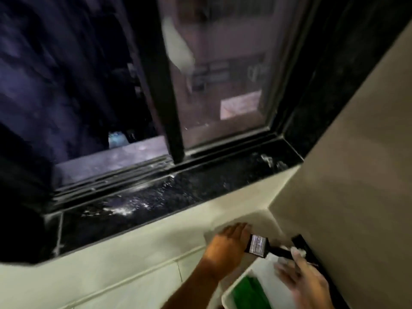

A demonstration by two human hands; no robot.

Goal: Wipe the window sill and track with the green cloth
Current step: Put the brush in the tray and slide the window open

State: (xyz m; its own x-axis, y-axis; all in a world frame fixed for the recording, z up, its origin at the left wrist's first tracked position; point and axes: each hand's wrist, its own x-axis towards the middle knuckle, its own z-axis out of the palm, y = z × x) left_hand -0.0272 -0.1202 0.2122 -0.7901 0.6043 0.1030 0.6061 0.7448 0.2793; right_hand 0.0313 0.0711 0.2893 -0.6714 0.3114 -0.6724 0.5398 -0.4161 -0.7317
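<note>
While you're looking down at the window, the open pane on the left is showing only dark outside. The track (116,175) is running along the bottom of the frame w/ pale dust streaks in it, and the black speckled sill (156,197) is lying just in front of it, w/ whitish smears near its left-centre and at its far right corner. The sliding sash's dark upright (165,97) is standing about mid-frame, its foot in the track; the glass to its right is reflecting a room, blurred.

Below the sill, your left hand (227,244) is reaching fwd against the pale wall, palm down, fingers (239,228) stretched out flat and not gripping anything I can see. Just right of it a black brush (258,245) w/ a label on its head is lying angled, handle pointing right. Your right hand (303,284) is blurred, fingers spread loose, near the brush handle; can't tell if it's touching. The green cloth (247,293) is sitting inside a white tub (269,273) at bottom right, between your forearms, well apart from the sill.
</note>
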